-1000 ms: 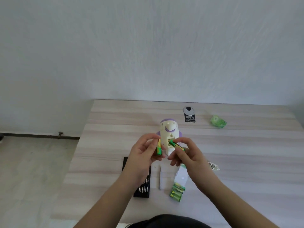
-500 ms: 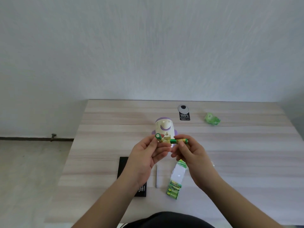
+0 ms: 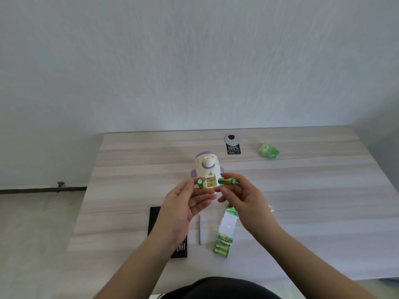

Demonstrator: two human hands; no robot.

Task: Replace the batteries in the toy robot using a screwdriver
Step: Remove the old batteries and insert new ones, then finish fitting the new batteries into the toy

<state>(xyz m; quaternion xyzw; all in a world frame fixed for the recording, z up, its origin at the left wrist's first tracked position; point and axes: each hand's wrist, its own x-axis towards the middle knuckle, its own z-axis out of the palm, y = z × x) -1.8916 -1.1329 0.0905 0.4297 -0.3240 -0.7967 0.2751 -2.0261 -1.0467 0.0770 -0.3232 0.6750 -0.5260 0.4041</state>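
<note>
The head view shows the left hand (image 3: 183,203) pinching a green battery (image 3: 199,182) between thumb and fingertips, its round end now turned toward the camera where a second ago it stood upright. Between the hands the toy robot (image 3: 206,169) lies on the table (image 3: 302,190) with its battery bay open and seemingly empty. The right hand (image 3: 241,197) pinches a second battery (image 3: 227,181), now level and drawn clear of the bay, so the old cells look to be out. The screwdriver case (image 3: 154,219) is half hidden by the left wrist; the polarity marks are unreadable.
</note>
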